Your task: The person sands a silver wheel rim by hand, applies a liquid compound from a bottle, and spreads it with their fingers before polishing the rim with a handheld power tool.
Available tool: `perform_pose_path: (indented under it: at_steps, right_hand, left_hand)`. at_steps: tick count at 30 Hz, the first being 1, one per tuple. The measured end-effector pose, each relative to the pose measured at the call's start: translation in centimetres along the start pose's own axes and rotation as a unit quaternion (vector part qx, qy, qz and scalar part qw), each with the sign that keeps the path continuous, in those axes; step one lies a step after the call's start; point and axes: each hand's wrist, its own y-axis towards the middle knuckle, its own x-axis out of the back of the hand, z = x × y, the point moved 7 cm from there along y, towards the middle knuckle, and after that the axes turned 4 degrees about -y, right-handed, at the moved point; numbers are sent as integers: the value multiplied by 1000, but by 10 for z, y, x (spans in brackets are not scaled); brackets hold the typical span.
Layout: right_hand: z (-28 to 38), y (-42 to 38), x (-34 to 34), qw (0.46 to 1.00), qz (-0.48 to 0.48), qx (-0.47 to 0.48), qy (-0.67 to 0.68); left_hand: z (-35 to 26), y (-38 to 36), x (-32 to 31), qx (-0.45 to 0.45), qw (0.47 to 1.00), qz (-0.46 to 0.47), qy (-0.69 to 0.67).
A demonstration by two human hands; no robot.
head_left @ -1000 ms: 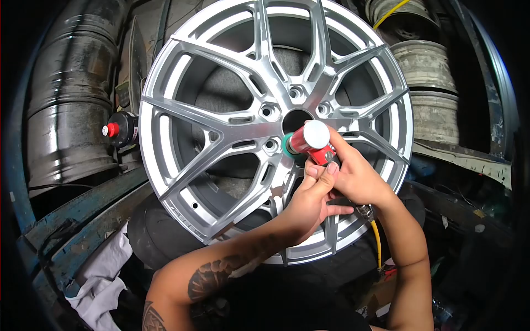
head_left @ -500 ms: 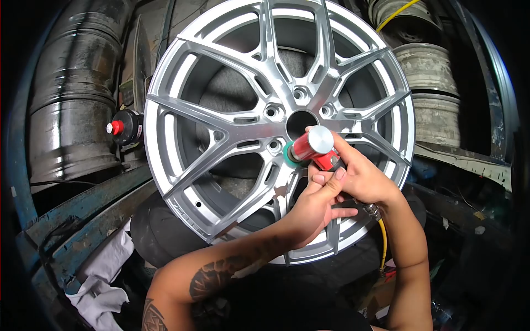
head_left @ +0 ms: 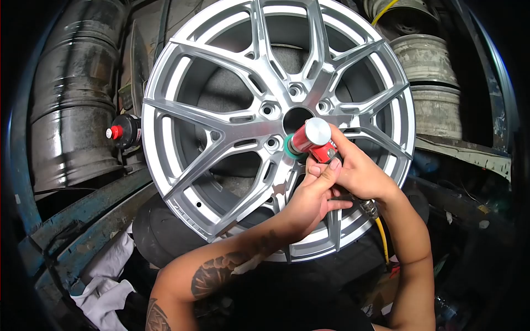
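Observation:
A large silver multi-spoke wheel rim lies face up in front of me. My right hand is wrapped around a red air sander with a round silver head top. Its green disc meets a spoke just below the centre bore, beside a bolt hole. My left hand is closed at the sander's lower body, thumb near the right fingers; its exact hold is partly hidden. From the handle's rear, a metal fitting leads to a yellow hose.
Dark barrel-like rims are stacked at the left, dusty rims at the right. A black bottle-shaped object with a red knob sits beside the rim. Blue metal frame bars and white cloth lie lower left; black padding supports the rim.
The whole view has shifted slightly, with the rim, sander and both hands a little higher in it. The disc stays on nearly the same part of the spoke; both grips look unchanged.

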Motion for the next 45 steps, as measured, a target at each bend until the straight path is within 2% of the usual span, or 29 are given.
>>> perform_pose_path:
  at_steps: [1,4,6,9,13,14,20,23,25,28,33,45]
  right_hand:
    - [0,-1,1,1000,6,-17,-5]
    - [10,1,-4,1000,12,22,-3]
    - [7,3,-2,998,-11,50,-45]
    - [10,5,-2,995,-43,81,-35]
    - [6,-1,-5,993,-95,60,-43]
    - [0,-1,-6,995,-90,45,-27]
    - [6,2,-11,994,0,107,8]
    - [0,8,-11,994,-22,105,3]
    - [1,7,-7,996,-46,72,-20]
    - [-7,11,-5,984,-96,137,-53]
    - [-6,1,-8,987,-124,81,-66]
    - [-6,5,-10,992,-37,124,-14]
  left_hand:
    - [3,-3,0,3,1000,-8,4]
    - [4,-11,-3,3,999,-33,19]
    - [1,-5,1,1,1000,-24,18]
    - [-8,-1,-3,-12,999,-15,35]
    - [-8,-3,-2,-15,999,-21,41]
    - [-6,-3,0,-11,999,-21,45]
    - [1,-10,1,-9,996,-47,74]
    - [-5,-9,-2,-33,997,-43,62]
    - [-12,-5,0,-48,996,-39,61]
    - [-13,-3,-1,-36,997,-25,60]
    - [-17,-6,-6,-46,997,-30,53]
    - [-8,-11,-11,-47,999,-16,5]
